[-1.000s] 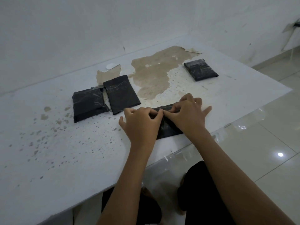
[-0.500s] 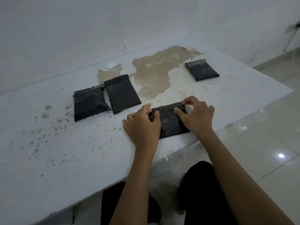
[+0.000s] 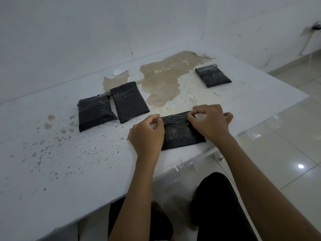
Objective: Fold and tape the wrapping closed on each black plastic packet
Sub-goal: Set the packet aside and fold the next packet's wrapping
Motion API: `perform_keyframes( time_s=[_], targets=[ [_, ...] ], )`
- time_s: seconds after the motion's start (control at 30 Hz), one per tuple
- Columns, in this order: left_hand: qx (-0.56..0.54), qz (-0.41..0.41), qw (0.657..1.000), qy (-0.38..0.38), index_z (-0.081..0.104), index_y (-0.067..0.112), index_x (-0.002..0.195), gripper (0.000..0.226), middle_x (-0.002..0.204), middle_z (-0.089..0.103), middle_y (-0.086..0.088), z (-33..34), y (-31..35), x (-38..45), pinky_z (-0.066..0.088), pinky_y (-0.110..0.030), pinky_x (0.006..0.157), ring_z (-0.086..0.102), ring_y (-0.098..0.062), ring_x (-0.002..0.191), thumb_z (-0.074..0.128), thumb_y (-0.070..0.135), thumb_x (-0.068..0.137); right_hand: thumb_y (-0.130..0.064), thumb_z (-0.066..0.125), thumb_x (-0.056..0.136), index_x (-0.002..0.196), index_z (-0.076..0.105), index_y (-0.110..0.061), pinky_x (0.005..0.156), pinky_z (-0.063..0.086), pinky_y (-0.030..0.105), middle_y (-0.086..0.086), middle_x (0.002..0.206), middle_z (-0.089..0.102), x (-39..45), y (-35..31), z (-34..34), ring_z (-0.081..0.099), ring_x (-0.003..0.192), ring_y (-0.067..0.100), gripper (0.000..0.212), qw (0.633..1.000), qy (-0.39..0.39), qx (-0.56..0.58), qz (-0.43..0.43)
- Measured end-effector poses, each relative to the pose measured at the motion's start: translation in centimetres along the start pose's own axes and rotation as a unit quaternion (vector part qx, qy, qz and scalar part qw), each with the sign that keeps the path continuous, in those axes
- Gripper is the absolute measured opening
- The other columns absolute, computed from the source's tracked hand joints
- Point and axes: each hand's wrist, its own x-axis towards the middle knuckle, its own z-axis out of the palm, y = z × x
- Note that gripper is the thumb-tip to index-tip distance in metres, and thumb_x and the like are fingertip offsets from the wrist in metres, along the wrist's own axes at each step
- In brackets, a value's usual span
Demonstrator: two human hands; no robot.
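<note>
A black plastic packet (image 3: 180, 133) lies flat near the table's front edge, its folded flap at the far side. My left hand (image 3: 147, 134) rests on the packet's left end with thumb and forefinger pinched at its upper left corner. My right hand (image 3: 212, 122) covers the right end, fingertips pinching the top fold where a strip of clear tape seems to lie. Two more black packets (image 3: 94, 112) (image 3: 129, 101) lie side by side at the left. Another black packet (image 3: 212, 75) lies at the far right.
The white table (image 3: 69, 162) is speckled and has a large bare brown patch (image 3: 165, 80) at the back. White walls close the far side. The table's front edge runs just below the packet, with glossy floor tiles (image 3: 286, 145) and my dark-clad legs beyond it.
My hands have spread apart from the middle of the packet to its two ends. The packet now lies flatter and more of its top shows.
</note>
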Motion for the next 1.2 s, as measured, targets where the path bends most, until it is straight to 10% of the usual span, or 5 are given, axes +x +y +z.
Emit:
perform_keyframes(
  time_s=[0.3,0.57,0.73,1.0,1.2],
  targets=[
    [-0.006,0.013,0.989,-0.149,0.072,0.046,0.103,0.018,0.095,0.071,0.025,-2.5,-1.4,3.2,0.052,-0.051,0.095,0.062,0.003,0.091,0.077,0.049,0.086,-0.075,0.064,0.071,0.096,0.07,-0.043,0.11,0.019,0.055,-0.023,0.142,0.05,-0.4,2.0,-1.2,0.033,0.137,0.011,0.041,0.99,-0.089,-0.057,-0.092],
    [0.135,0.3,0.927,-0.182,0.062,0.024,0.141,0.044,0.137,0.063,0.002,-2.8,-0.7,1.2,0.049,-0.041,0.102,0.054,-0.019,0.124,0.054,0.01,0.099,-0.064,0.067,0.08,0.092,0.075,-0.035,0.105,0.017,0.049,-0.022,0.139,0.055,-0.8,2.2,-0.5,0.038,0.13,0.012,0.032,0.987,-0.038,-0.069,-0.142],
    [0.235,0.255,0.909,-0.232,0.033,0.035,0.158,0.073,0.159,0.035,0.013,-2.7,0.5,-2.2,0.03,-0.048,0.12,0.028,-0.011,0.149,0.033,0.074,0.096,-0.068,0.069,0.074,0.082,0.066,-0.031,0.101,0.025,0.051,-0.015,0.116,0.057,-1.1,1.8,-0.5,0.046,0.117,0.016,0.038,0.987,-0.002,-0.078,-0.139],
    [0.266,0.23,0.905,-0.239,0.015,0.037,0.162,0.074,0.169,0.015,0.012,-1.8,0.5,-3.2,0.015,-0.057,0.125,0.006,-0.015,0.157,0.029,0.071,0.099,-0.077,0.039,0.085,0.137,0.048,-0.05,0.11,0.018,0.061,-0.015,0.15,0.041,-1.9,1.3,-1.5,0.035,0.135,0.023,0.059,0.982,-0.051,-0.13,-0.126],
    [0.247,0.232,0.912,-0.231,0.019,0.04,0.16,0.074,0.167,0.02,0.017,-1.8,0.4,-2.9,0.018,-0.057,0.124,0.009,-0.011,0.156,0.032,0.074,0.096,-0.066,0.039,0.091,0.113,0.07,-0.05,0.106,0.014,0.068,-0.011,0.151,0.046,-2.4,1.9,-1.9,0.038,0.138,0.027,0.041,0.965,-0.042,-0.214,-0.145]
  ],
)
